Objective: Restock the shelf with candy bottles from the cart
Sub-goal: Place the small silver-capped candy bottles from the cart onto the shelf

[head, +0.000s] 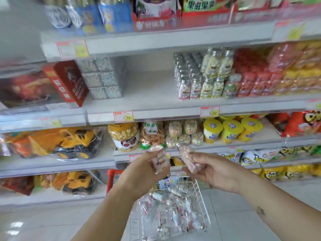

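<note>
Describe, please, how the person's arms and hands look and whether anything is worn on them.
Both arms are bare to the frame edge: no sleeves, gloves, watch or bracelets show. The left hand and right hand show no clear rings. The right forearm bears a small dark mark.

L grip (147,166) & R grip (211,173) both raised fwd, fingers curled.

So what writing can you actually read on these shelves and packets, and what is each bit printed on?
"3.00": right price tag on the middle shelf's edge.
".80", first digit blurred: left price tag on that edge.
"果", next characters unsure: green box on the top shelf.
Other tags, bottle labels and packets: too blurred to read.
</note>
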### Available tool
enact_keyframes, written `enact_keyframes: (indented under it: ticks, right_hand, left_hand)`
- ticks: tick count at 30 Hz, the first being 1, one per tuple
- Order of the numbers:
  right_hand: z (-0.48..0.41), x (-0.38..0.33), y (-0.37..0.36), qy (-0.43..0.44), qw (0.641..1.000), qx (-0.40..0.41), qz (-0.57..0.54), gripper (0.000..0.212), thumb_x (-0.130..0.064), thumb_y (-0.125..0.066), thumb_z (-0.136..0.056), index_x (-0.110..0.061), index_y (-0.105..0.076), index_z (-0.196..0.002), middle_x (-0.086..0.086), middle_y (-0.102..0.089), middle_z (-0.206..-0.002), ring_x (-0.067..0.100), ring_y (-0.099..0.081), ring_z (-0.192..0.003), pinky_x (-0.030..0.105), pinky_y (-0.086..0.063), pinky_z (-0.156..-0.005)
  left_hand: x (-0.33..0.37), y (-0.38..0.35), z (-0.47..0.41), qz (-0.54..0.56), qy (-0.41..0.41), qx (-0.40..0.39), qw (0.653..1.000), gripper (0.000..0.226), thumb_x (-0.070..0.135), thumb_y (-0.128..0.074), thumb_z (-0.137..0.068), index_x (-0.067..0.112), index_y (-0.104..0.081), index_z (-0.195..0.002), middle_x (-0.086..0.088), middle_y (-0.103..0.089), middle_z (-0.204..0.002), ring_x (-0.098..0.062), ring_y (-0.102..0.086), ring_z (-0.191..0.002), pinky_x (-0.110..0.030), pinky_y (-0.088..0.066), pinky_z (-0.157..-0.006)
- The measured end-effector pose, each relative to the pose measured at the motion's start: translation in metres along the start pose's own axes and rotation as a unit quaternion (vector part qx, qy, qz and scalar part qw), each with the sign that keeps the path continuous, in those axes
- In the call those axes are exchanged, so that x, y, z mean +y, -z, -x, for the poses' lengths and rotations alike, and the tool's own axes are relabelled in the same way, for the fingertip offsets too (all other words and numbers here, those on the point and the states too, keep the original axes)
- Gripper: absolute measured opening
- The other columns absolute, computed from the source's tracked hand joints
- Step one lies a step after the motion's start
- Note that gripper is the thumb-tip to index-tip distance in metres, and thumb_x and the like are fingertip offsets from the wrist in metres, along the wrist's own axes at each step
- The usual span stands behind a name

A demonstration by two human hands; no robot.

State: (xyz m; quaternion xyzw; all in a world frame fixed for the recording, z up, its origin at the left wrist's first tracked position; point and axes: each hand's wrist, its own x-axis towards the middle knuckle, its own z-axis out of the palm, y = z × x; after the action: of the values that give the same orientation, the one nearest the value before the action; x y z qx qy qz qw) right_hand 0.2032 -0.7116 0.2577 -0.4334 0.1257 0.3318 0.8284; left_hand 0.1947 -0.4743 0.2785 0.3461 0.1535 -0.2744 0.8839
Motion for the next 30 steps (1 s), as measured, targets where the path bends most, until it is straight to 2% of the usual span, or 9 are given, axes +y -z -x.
enact_keyframes:
  ticks: [3,9,12,15,17,19,24,27,30]
  right_hand:
    - [-0.009,-0.014,-0.021,0.038,0.999,-0.021,0.031,0.028,0.001,-0.072,-0.08,0.003,-0.068,-0.108,0.024,-0.058,-0.1,0.037,-0.059,-0.099,0.039,-0.061,-0.082]
    - [-0.049,-0.06,-0.07,0.173,0.966,0.083,0.173,0.035,0.006,-0.071,-0.076,-0.009,-0.066,-0.107,0.012,-0.071,-0.093,0.022,-0.07,-0.082,0.037,-0.057,-0.082]
    - [-0.072,-0.086,-0.089,0.254,0.896,0.159,0.328,0.036,-0.015,-0.082,-0.07,-0.027,-0.067,-0.101,0.0,-0.074,-0.1,0.021,-0.07,-0.097,0.04,-0.052,-0.092]
    - [-0.096,-0.107,-0.107,0.297,0.826,0.229,0.42,0.032,-0.018,-0.08,-0.078,-0.021,-0.061,-0.103,-0.006,-0.069,-0.098,0.008,-0.065,-0.091,0.02,-0.045,-0.076]
    - [-0.119,-0.119,-0.116,0.324,0.784,0.263,0.46,0.034,-0.017,-0.08,-0.079,-0.012,-0.058,-0.105,-0.005,-0.065,-0.095,0.006,-0.061,-0.086,0.018,-0.04,-0.067]
    - [-0.142,-0.129,-0.12,0.329,0.753,0.29,0.491,0.04,-0.017,-0.081,-0.079,-0.01,-0.056,-0.109,-0.005,-0.062,-0.094,0.014,-0.061,-0.086,0.025,-0.042,-0.068]
    - [-0.185,-0.145,-0.119,0.299,0.699,0.325,0.563,0.045,-0.017,-0.074,-0.084,-0.014,-0.052,-0.123,-0.004,-0.061,-0.095,0.023,-0.061,-0.094,0.026,-0.038,-0.073]
    - [-0.195,-0.15,-0.119,0.27,0.687,0.33,0.588,0.045,-0.017,-0.07,-0.088,-0.013,-0.049,-0.128,0.003,-0.063,-0.111,0.021,-0.059,-0.1,0.027,-0.04,-0.077]
    - [-0.199,-0.153,-0.118,0.244,0.669,0.345,0.611,0.038,-0.018,-0.063,-0.092,-0.01,-0.047,-0.125,0.003,-0.056,-0.107,0.025,-0.054,-0.112,0.034,-0.037,-0.096]
  left_hand:
    - [0.017,-0.004,-0.003,0.007,-0.035,0.006,0.999,0.036,-0.012,-0.071,-0.073,0.006,-0.052,-0.098,-0.016,-0.053,-0.09,-0.025,-0.055,-0.083,-0.036,-0.059,-0.073]
    - [0.083,-0.004,-0.018,-0.077,-0.029,0.009,0.997,0.024,0.01,-0.067,-0.081,0.004,-0.057,-0.102,-0.014,-0.059,-0.09,-0.018,-0.059,-0.079,-0.029,-0.057,-0.059]
    - [0.118,0.0,-0.034,-0.183,-0.017,0.039,0.982,0.024,0.024,-0.056,-0.097,0.005,-0.06,-0.111,-0.01,-0.058,-0.098,-0.014,-0.059,-0.077,-0.025,-0.053,-0.059]
    - [0.141,-0.003,-0.046,-0.229,-0.026,0.061,0.971,0.046,0.034,-0.052,-0.1,-0.004,-0.057,-0.127,-0.012,-0.059,-0.101,-0.021,-0.057,-0.075,-0.022,-0.046,-0.05]
    - [0.153,-0.004,-0.052,-0.222,-0.032,0.064,0.972,0.034,0.026,-0.046,-0.104,0.003,-0.06,-0.125,-0.007,-0.068,-0.11,-0.014,-0.066,-0.082,-0.017,-0.05,-0.054]
    - [0.161,-0.006,-0.05,-0.251,-0.054,0.055,0.965,0.026,0.019,-0.045,-0.104,0.007,-0.06,-0.121,-0.008,-0.073,-0.109,-0.009,-0.065,-0.07,-0.02,-0.051,-0.061]
    - [0.182,-0.001,-0.056,-0.372,-0.122,0.105,0.914,0.04,0.04,-0.064,-0.093,0.018,-0.057,-0.126,-0.008,-0.071,-0.106,-0.017,-0.058,-0.064,-0.035,-0.052,-0.069]
    - [0.193,0.0,-0.062,-0.389,-0.161,0.109,0.9,0.04,0.025,-0.068,-0.091,0.014,-0.053,-0.127,-0.009,-0.062,-0.101,-0.018,-0.057,-0.071,-0.034,-0.056,-0.074]
    - [0.201,0.003,-0.069,-0.474,-0.195,0.123,0.85,0.04,0.021,-0.069,-0.091,0.015,-0.054,-0.127,-0.006,-0.062,-0.103,-0.016,-0.062,-0.072,-0.037,-0.06,-0.082]
